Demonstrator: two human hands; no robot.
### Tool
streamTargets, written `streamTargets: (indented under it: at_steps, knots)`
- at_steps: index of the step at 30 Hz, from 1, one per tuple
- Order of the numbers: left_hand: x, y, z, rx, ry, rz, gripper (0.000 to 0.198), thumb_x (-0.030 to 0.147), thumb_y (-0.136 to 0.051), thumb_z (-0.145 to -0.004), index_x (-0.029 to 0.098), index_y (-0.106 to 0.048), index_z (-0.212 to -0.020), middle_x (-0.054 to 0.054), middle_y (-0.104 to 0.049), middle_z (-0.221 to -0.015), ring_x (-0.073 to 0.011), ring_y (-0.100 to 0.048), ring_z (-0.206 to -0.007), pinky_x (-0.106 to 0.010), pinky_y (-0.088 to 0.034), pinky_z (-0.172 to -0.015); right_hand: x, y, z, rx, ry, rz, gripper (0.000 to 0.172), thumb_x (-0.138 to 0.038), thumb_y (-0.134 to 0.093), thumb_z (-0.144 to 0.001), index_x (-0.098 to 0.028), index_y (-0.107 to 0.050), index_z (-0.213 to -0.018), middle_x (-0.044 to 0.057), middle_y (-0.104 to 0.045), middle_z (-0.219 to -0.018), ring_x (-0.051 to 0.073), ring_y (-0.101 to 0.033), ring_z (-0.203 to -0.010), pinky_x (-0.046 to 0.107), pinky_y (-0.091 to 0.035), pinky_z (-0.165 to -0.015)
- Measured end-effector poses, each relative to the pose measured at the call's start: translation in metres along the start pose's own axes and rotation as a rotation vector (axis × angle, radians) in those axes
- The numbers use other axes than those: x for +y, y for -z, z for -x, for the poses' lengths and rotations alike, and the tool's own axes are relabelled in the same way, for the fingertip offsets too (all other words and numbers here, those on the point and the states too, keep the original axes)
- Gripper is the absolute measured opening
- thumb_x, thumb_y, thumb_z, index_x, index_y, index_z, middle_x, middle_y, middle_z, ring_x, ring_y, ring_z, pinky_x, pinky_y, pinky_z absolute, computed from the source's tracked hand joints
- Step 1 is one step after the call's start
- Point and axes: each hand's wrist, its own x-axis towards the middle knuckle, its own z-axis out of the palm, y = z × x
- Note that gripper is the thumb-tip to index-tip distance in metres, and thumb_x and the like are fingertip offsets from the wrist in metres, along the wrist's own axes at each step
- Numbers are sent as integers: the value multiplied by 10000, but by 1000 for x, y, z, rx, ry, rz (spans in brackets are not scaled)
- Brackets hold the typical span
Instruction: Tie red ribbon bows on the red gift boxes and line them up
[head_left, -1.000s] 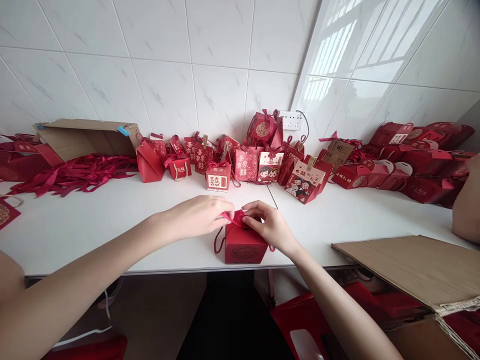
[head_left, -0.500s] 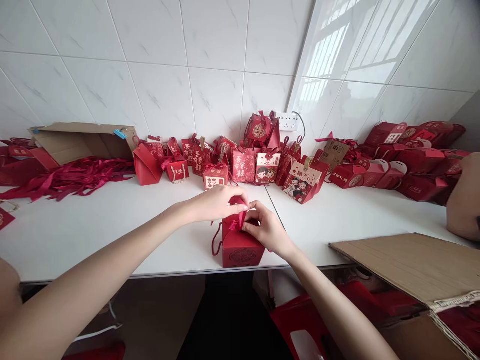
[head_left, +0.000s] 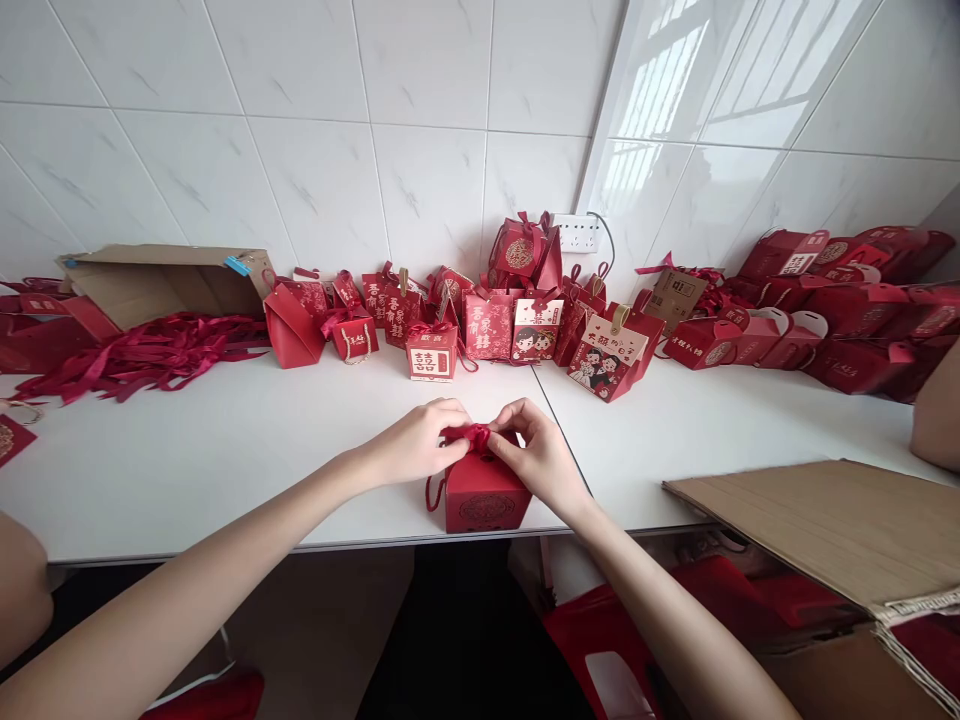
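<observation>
A small red gift box (head_left: 487, 497) with a dark round pattern on its front stands upright at the table's near edge. A rope handle hangs at its left side. On its top lies a shiny red ribbon (head_left: 477, 434), gathered into a bow or knot. My left hand (head_left: 429, 440) pinches the ribbon's left part between thumb and fingers. From the other side, my right hand (head_left: 534, 450) grips the ribbon's right part, close to the left hand. The fingers partly cover the ribbon and the box's lid.
Several decorated red gift boxes (head_left: 489, 328) line the white table (head_left: 337, 420) along the wall. Loose ribbons (head_left: 150, 355) lie at left before a cardboard box (head_left: 172, 270). More red boxes (head_left: 862, 310) are stacked at right, near another person's arm (head_left: 937, 410). A cardboard flap (head_left: 817, 520) juts up at front right.
My left hand has come down and left from above the box, drawing the ribbon sideways. The upright ribbon loop now lies low and tight on the lid. My right hand stays close by.
</observation>
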Motion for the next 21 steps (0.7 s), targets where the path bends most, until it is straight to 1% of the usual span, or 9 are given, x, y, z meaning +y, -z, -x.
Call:
streamTargets:
  at_steps: [3,5,8,10,13,16,19,21]
  knots:
    - [4,-5,3,26,-7,73,159,223,-472,-790,179,-598,-704,-53,-588,-933,-197,-577,-918,-302,-450,-830,-4,0,2,24,29,89,121,-260,-587,-740,-205,-482,-764,-2,-608,-708,143,-581,-658,279,-450,-651]
    - [5,-11,4,68,30,152,135,275,-539,-774,179,-627,-740,-63,-594,-1001,-219,-560,-995,-323,-438,-888,-5,0,3,37,43,132,105,-256,-581,-743,-204,-491,-762,-2,-600,-719,142,-574,-671,278,-451,-657]
    - [4,-24,4,173,122,270,215,370,-577,-769,177,-664,-801,-75,-598,-1024,-233,-556,-1000,-361,-431,-920,-4,2,3,44,68,167,94,-260,-578,-755,-204,-502,-764,0,-601,-736,142,-578,-691,276,-456,-670]
    - [3,-31,4,224,157,313,231,373,-547,-788,181,-675,-800,-77,-603,-1011,-235,-552,-996,-381,-421,-932,-3,4,1,30,76,158,90,-268,-570,-770,-205,-507,-759,2,-608,-741,139,-582,-689,273,-462,-670]
    - [4,-34,5,219,164,354,220,357,-542,-786,185,-679,-789,-78,-603,-1019,-244,-538,-1018,-394,-406,-942,-2,7,0,-3,69,144,100,-281,-565,-789,-205,-516,-746,-3,-616,-714,135,-585,-663,269,-469,-659]
    - [6,-32,5,191,187,422,242,375,-533,-791,187,-683,-769,-80,-598,-1039,-252,-535,-1040,-388,-407,-937,-4,8,-1,-24,64,160,99,-272,-568,-795,-204,-529,-736,-6,-623,-702,134,-593,-663,267,-472,-661]
    - [7,-30,3,201,201,458,310,412,-500,-814,190,-678,-692,-68,-603,-1004,-238,-554,-1010,-366,-408,-932,-4,9,0,-45,69,198,81,-243,-558,-806,-203,-537,-739,-7,-625,-699,138,-599,-670,269,-476,-663]
    - [6,-31,2,216,203,465,337,419,-492,-818,188,-662,-641,-57,-610,-973,-225,-569,-976,-349,-409,-927,-3,11,1,-34,107,232,63,-229,-555,-816,-202,-544,-760,2,-628,-745,144,-606,-703,281,-486,-689]
